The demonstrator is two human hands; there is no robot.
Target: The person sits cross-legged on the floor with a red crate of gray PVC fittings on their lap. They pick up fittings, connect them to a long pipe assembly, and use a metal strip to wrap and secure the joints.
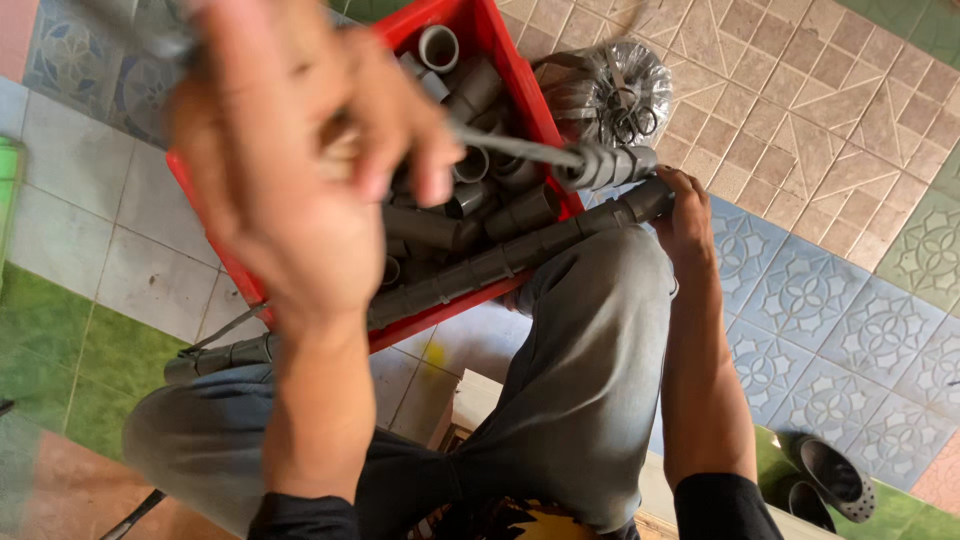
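A: Grey plastic fills the view: a long row of pipe couplings [470, 270] threaded on a rod lies across the person's knees, running from lower left to upper right, over a red crate [520, 80].

B: What do the hands do?

A: The right hand [688, 215] is closed around the upper right end of the row, fingers wrapped over the last coupling. The left hand [290, 150] is raised near the camera and blurred; it is curled into a grip on a thin metal rod [510, 145] that slants to the right. That rod carries a ridged grey fitting [605, 165] at its far end, just above the row.

B: And the crate?

A: It holds loose grey pipe sleeves [470, 95], piled at all angles. Just beyond its far right edge sits a clear bag of metal clamps [610, 90] on the patterned tile floor [850, 150]. Dark sandals [825, 475] lie at lower right. The person wears grey trousers [590, 390] and dark sleeves.
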